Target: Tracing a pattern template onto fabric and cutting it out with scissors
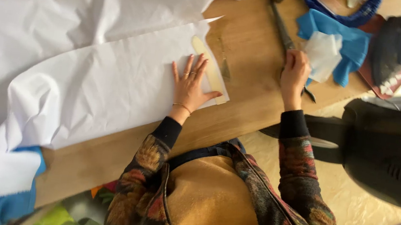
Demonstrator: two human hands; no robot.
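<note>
White fabric, a long creased sheet, lies flat across the wooden worktop, its right end reaching the middle of the scene. Along that end sits a pale cream curved ruler, partly on the cloth, partly on bare wood. More white cloth is heaped at the far left and spills off the near-left edge over something blue.

Left hand is down flat on the fabric, fingers spread wide and palm pressing, thumb just touching the ruler's edge; a thin bracelet shows at the wrist. Right hand is to the right, curled closed around the handle end of long dark scissors, whose blades run away toward the far edge of the worktop.

Just right of that hand lies a bright blue cloth with a small white piece on top. At the far right, dark garments are piled up. A black chair stands at the near right, off the worktop.
</note>
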